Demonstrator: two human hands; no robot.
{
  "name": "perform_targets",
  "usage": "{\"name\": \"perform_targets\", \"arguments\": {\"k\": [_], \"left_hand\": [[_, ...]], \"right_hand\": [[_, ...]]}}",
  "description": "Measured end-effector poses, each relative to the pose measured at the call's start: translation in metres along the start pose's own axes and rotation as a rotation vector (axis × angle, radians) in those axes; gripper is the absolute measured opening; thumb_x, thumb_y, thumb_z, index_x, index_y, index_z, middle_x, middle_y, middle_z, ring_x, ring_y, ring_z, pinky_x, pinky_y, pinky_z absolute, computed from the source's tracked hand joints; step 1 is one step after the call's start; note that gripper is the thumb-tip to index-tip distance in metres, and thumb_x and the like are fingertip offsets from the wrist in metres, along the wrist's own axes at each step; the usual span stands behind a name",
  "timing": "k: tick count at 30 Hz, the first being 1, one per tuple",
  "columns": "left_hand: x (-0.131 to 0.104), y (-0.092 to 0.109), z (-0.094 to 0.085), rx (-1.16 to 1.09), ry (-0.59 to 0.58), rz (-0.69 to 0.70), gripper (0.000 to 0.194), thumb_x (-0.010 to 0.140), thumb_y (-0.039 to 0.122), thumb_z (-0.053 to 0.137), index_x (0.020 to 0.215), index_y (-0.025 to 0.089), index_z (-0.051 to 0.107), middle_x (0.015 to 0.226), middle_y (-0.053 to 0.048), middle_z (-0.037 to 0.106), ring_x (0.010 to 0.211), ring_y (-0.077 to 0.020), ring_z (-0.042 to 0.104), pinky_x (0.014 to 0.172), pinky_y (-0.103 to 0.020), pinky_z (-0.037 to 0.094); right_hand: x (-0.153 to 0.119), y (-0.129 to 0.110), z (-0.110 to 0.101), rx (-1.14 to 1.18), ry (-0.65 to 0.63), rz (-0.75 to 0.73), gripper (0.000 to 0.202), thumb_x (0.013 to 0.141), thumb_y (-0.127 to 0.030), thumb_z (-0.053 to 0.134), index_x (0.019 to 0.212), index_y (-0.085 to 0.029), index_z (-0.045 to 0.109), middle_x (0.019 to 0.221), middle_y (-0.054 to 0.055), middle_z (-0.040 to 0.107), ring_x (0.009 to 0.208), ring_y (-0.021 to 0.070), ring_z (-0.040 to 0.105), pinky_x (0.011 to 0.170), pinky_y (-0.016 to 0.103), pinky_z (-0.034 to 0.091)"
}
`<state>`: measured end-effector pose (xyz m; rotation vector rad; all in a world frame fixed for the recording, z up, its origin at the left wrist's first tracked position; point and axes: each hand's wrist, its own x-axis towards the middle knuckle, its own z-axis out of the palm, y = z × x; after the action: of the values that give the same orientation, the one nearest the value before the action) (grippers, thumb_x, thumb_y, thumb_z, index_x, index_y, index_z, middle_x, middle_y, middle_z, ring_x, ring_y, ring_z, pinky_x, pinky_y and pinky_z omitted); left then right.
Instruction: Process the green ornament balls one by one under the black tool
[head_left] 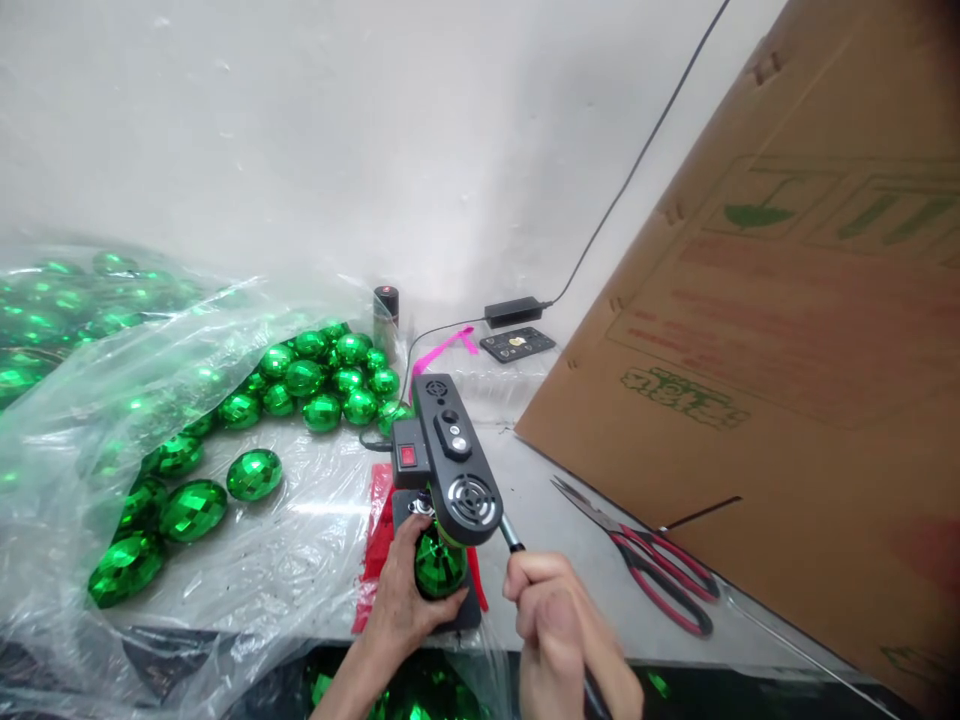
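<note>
My left hand (409, 590) is wrapped round a shiny green faceted ball (440, 562), which it holds under the front end of a black machine (459, 460). The machine has a red switch on its left side and a dark base plate. To the right of the ball, my right hand (566, 620) is closed round the dark grip of a lever (512, 535) that slants up to the machine. Red material (379, 540) lies beneath the base. The spot where ball and machine meet is partly hidden by the machine's head.
Several green balls (322, 412) lie in clear plastic (285, 580) on the left. Red-handled scissors (652, 565) lie on the right, beside a large leaning cardboard box (750, 350). A black adapter (516, 311), a phone (517, 344) and a pink ribbon (442, 350) are behind the machine.
</note>
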<state>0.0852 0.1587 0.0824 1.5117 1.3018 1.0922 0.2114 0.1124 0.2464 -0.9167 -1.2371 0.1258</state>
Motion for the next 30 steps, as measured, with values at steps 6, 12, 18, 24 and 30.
{"name": "perform_targets", "arguments": {"k": [6,12,18,24,30], "left_hand": [[-0.001,0.001,0.0,-0.017,-0.007,-0.002,0.081,0.064,0.033,0.098,0.138,0.023,0.067,0.124,-0.012,0.078,0.119,-0.0386,0.076,0.111,-0.058,0.061],[-0.001,0.0,0.002,0.009,-0.009,0.006,0.083,0.065,0.033,0.097,0.141,0.022,0.065,0.13,-0.014,0.077,0.123,-0.0396,0.075,0.113,-0.059,0.061],[-0.001,0.0,0.002,0.021,0.009,0.017,0.085,0.062,0.033,0.099,0.14,0.023,0.065,0.13,-0.014,0.077,0.124,-0.0406,0.075,0.113,-0.06,0.061],[0.0,-0.003,0.005,0.016,0.005,0.035,0.085,0.062,0.03,0.096,0.141,0.022,0.063,0.138,-0.017,0.075,0.131,-0.0432,0.072,0.118,-0.066,0.056],[0.0,-0.005,0.008,0.025,0.012,0.053,0.083,0.065,0.031,0.093,0.141,0.021,0.062,0.141,-0.019,0.073,0.134,-0.0448,0.072,0.12,-0.068,0.055]], "right_hand": [[-0.013,0.011,-0.001,-0.028,0.05,0.008,0.042,0.112,-0.014,0.049,0.071,-0.023,0.049,0.065,-0.002,0.055,0.061,0.0118,0.059,0.058,0.026,0.045],[-0.013,0.013,0.006,-0.055,0.129,-0.042,0.046,0.113,-0.015,0.049,0.067,-0.022,0.05,0.062,-0.003,0.052,0.058,0.0124,0.057,0.055,0.027,0.042],[-0.016,0.014,0.01,-0.074,0.188,-0.021,0.048,0.113,-0.018,0.05,0.066,-0.022,0.05,0.064,-0.002,0.053,0.058,0.0117,0.055,0.053,0.026,0.04],[-0.018,0.018,0.008,-0.035,0.166,-0.041,0.045,0.113,-0.017,0.049,0.068,-0.022,0.051,0.065,-0.002,0.054,0.058,0.0113,0.055,0.052,0.025,0.04],[-0.022,0.024,0.004,-0.014,0.136,-0.016,0.045,0.112,-0.02,0.048,0.067,-0.022,0.051,0.067,-0.001,0.056,0.056,0.0111,0.054,0.05,0.025,0.04]]}}
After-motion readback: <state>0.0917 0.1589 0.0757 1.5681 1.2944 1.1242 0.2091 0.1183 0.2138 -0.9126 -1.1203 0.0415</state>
